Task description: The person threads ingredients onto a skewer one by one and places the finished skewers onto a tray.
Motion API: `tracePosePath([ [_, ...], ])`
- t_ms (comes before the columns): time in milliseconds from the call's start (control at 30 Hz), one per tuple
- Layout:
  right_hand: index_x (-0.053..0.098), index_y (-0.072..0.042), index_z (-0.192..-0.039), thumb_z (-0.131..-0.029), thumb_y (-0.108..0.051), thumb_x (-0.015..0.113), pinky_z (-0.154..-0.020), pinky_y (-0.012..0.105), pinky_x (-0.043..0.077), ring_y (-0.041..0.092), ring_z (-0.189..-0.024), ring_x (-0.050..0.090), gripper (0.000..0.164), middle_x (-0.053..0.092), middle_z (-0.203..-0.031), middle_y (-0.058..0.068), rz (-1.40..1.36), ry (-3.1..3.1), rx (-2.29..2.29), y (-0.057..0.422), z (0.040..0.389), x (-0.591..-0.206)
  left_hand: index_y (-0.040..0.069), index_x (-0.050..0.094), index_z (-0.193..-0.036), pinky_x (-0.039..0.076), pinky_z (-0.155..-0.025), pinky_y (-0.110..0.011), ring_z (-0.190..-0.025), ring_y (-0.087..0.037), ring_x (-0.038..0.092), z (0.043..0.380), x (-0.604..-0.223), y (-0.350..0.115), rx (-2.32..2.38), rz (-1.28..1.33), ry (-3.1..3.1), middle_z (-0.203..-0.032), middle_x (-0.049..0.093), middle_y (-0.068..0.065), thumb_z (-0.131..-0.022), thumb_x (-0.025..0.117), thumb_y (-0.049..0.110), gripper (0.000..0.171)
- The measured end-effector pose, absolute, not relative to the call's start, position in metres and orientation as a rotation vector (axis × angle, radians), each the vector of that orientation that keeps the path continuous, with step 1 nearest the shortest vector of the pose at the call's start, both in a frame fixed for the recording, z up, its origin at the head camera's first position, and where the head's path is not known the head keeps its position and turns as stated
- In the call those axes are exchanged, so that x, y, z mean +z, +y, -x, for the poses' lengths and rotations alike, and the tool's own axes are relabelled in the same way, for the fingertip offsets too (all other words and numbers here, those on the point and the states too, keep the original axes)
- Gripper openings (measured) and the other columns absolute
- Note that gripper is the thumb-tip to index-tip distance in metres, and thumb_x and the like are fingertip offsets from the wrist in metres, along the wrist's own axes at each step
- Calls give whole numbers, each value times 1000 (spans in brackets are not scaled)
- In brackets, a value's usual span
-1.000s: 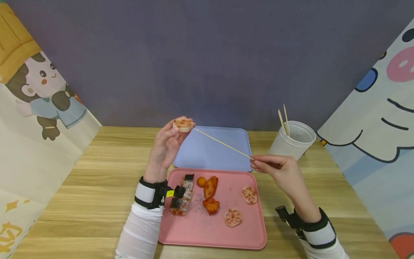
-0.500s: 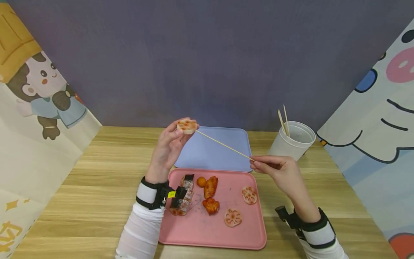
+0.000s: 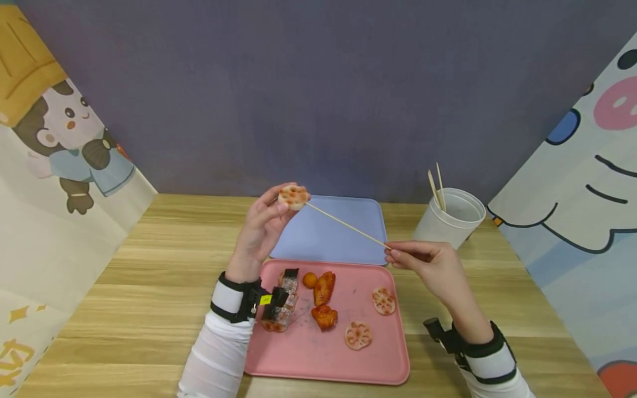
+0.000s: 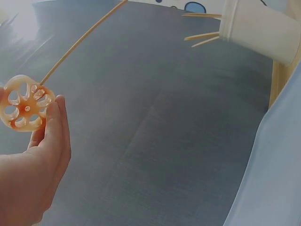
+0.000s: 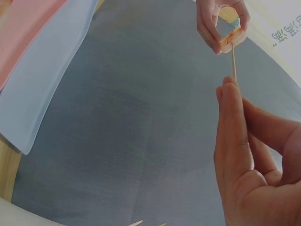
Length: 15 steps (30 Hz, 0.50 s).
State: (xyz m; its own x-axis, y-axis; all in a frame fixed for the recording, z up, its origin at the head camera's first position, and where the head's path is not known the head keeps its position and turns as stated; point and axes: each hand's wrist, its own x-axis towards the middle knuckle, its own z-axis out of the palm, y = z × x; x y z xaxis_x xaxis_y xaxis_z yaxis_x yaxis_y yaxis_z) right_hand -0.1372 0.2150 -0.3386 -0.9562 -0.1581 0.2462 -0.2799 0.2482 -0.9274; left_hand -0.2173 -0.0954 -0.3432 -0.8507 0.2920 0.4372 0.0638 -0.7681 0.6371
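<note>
Plainly, the white bucket (image 3: 430, 228) contains a few wooden sticks (image 3: 434, 187), while the pink tray (image 3: 318, 359) bears two lotus slices (image 3: 358, 335), two glazed brown pieces (image 3: 324, 287), an orange ball (image 3: 309, 280) and some dark-topped pieces (image 3: 276, 316). Raised over the blue tray's (image 3: 330, 243) left side in the head view, the left hand (image 3: 261, 232) pinches a third slice (image 3: 293, 197); the right hand (image 3: 425, 262) pinches a thin skewer (image 3: 348, 225), its far end at the slice's edge.

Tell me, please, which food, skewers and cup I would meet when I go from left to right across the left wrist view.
Lotus slice → held skewer → cup's skewers → cup.
</note>
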Motion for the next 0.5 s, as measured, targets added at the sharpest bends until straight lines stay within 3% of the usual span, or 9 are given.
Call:
tracePosePath([
  [200,66,11,-108,-89,-3,63,-70,37,57,12,-80,72,24,74,-93,-3,-417,-2402,1821,215,137,-339,-1,56,-123,47,-97,-30,-111,-23,59,217,-343,-94,2700,-811,1122,-121,62,-14,-88,49,-9,37],
  [500,65,14,-108,-89,-1,62,-69,33,57,12,-79,72,24,74,-90,-4,-406,-2372,1834,216,135,-338,1,56,-123,47,-96,-28,-111,-21,59,216,-345,-93,2658,-829,1172,-122,61,-13,-87,61,-4,37],
])
